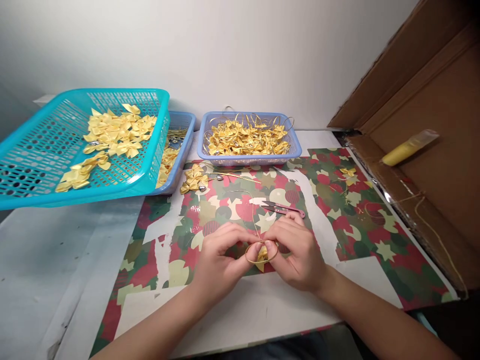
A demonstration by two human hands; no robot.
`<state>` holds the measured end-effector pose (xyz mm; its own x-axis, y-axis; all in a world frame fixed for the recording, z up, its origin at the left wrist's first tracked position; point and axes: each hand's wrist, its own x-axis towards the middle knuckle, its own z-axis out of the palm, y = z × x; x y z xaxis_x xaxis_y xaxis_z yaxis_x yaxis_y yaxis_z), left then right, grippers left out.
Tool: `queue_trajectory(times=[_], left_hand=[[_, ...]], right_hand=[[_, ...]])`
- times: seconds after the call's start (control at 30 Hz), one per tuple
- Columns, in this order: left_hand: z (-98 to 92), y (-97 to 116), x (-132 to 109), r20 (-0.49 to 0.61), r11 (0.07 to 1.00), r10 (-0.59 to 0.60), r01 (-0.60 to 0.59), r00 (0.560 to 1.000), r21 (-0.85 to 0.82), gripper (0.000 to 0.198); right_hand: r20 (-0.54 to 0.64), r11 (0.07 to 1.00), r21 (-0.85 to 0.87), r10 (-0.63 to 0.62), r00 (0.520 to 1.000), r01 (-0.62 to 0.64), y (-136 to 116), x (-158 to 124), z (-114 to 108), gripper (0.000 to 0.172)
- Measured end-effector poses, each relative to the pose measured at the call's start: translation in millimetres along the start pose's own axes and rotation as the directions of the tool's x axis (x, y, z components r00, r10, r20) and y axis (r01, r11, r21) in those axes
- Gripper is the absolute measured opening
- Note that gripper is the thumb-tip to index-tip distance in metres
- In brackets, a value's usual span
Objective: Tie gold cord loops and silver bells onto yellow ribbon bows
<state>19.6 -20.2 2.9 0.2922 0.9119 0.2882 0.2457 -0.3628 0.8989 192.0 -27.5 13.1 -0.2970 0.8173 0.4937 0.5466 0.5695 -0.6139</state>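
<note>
A gold cord loop (248, 259) with a yellow bow (261, 256) is pinched between both hands near the front of the patterned sheet. My left hand (225, 252) grips the loop's left side with thumb and fingers. On the other side, my right hand (296, 250) pinches it with the thumb close to the left thumb. A loose cord end runs up and away from the fingertips. Just beyond my right hand lie small pink-handled scissors (283, 208). The exact spot where the fingertips meet the bow is partly hidden.
A turquoise basket (152, 172) of yellow bows overlaps a blue basket (185, 150) at the left. Another blue basket (247, 160) holds corded bows at the back. Loose bows (195, 179) lie before it. A cardboard box (423, 100) with a yellow tube (408, 148) stands right.
</note>
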Motion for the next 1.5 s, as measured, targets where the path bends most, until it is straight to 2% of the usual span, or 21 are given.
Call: queue_trajectory(times=[0.17, 0.27, 0.43, 0.97, 1.03, 1.1, 1.2, 1.3, 1.4, 1.5], left_hand=[[-0.4, 0, 1, 0.032, 0.995, -0.081, 0.082, 0.996, -0.051, 0.005], [-1.7, 0, 2, 0.051, 0.991, -0.109, 0.113, 0.993, -0.069, 0.006], [-2.2, 1, 1, 0.056, 0.992, -0.104, 0.108, 0.993, -0.071, 0.005], [-1.3, 1, -2, 0.083, 0.991, -0.118, 0.123, 0.989, -0.055, 0.007], [-2.9, 2, 0, 0.116, 0.993, -0.118, 0.119, 0.986, -0.001, 0.005], [-5.9, 3, 3, 0.179, 0.987, -0.115, 0.093, 0.977, 0.129, 0.011], [-11.3, 5, 8, 0.303, 0.918, -0.180, 0.049, 0.936, 0.394, 0.019], [-13.6, 5, 10, 0.376, 0.855, -0.249, 0.020, 0.892, 0.519, 0.024], [-10.1, 3, 7, 0.409, 0.840, -0.256, -0.007, 0.876, 0.542, 0.023], [-4.6, -1, 4, 0.404, 0.835, -0.251, -0.015, 0.880, 0.550, 0.017]], right_hand=[[-0.031, 1.000, -0.008, -0.012, 0.999, 0.012, 1, 0, -1, 0.014], [-0.007, 1.000, 0.006, 0.005, 1.000, -0.005, 2, 0, -1, 0.008], [0.025, 0.999, 0.044, 0.001, 1.000, -0.002, 4, 0, 0, 0.015], [-0.074, 0.999, 0.025, -0.034, 0.997, 0.036, 3, -1, 2, 0.023], [-0.080, 0.999, 0.036, -0.030, 0.996, 0.033, 3, -1, 2, 0.023], [-0.079, 0.999, 0.046, -0.020, 0.997, 0.024, 3, -1, 1, 0.021], [-0.067, 0.998, 0.060, 0.002, 0.998, 0.002, 4, -1, 0, 0.019], [-0.026, 0.996, 0.087, 0.030, 0.999, -0.027, 6, -1, -1, 0.019], [0.104, 0.985, 0.111, 0.124, 0.987, -0.135, 10, -1, -2, 0.019], [0.275, 0.951, 0.104, 0.255, 0.927, -0.292, 12, 3, -7, 0.021]])
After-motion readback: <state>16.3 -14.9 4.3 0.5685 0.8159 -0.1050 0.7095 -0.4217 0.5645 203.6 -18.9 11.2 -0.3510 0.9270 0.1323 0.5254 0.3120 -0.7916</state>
